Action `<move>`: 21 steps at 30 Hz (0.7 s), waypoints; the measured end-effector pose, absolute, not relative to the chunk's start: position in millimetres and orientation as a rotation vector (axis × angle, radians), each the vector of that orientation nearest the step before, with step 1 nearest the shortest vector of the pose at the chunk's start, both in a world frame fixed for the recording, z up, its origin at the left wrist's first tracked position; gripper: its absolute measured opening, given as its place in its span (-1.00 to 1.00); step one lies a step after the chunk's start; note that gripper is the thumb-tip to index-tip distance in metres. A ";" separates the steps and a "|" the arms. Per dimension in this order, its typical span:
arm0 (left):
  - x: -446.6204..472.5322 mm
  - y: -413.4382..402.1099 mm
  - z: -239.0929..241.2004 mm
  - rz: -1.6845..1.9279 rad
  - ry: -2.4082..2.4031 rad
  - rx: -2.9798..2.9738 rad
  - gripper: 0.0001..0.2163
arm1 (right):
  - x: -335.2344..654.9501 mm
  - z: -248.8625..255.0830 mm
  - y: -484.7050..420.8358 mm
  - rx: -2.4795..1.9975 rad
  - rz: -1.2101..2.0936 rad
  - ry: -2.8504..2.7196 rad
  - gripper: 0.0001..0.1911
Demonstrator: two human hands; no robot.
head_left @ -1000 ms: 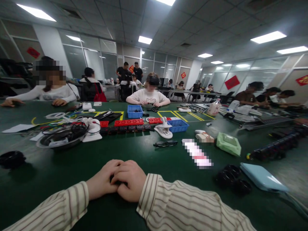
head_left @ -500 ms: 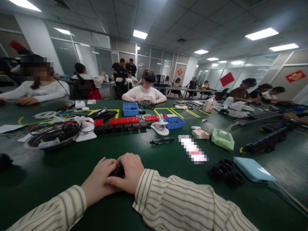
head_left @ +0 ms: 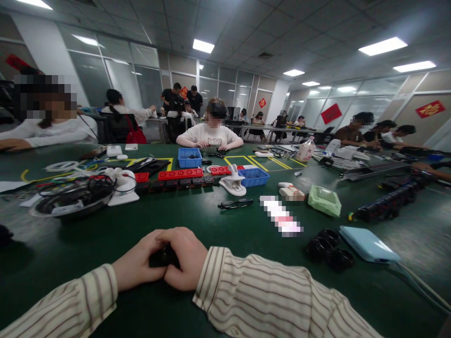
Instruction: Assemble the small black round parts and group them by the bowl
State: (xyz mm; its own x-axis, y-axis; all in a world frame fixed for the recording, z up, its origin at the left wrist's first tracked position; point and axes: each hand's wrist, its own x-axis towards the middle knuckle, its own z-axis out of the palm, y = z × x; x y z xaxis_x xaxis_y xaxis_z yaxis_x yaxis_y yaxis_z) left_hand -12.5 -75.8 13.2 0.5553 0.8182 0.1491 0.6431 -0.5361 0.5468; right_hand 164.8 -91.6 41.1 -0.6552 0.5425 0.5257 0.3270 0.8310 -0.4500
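Close together over the near part of the green table, my left hand [head_left: 136,260] and my right hand [head_left: 186,258] curl their fingers around a small glossy black object [head_left: 165,256]. It lies in the dark gap between my palms, mostly hidden and in shadow, so its exact kind does not show. The fingers of both hands meet at the top and the thumbs meet at the bottom. To the right of my right sleeve stand several black ring-shaped parts [head_left: 319,249]. A light-blue flat case [head_left: 368,244] with a cable lies beside them.
Ahead on the table [head_left: 197,216] lie black-framed glasses [head_left: 235,203], a white clip stand [head_left: 233,185], a blue bin [head_left: 253,177] and a green packet [head_left: 324,200]. At left is a metal bowl [head_left: 42,210] holding cables. A co-worker [head_left: 209,134] sits opposite.
My hands have turned, with the fingers now arched together and a wider dark gap between the palms. My left wrist has shifted slightly left. The camera view has moved a little.
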 end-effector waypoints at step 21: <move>-10.8 -74.6 11.5 0.576 1.205 2.344 -0.66 | 160.8 28.4 -83.8 -0.651 0.292 -2.437 -0.61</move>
State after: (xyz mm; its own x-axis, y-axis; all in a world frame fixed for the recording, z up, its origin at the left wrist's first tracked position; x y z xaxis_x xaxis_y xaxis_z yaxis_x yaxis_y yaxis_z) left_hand -10.8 -74.6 11.5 0.5337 0.8301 0.1616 0.6467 -0.5237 0.5545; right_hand 160.8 -83.8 28.4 -0.7041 0.5137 0.4903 0.3835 0.8562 -0.3463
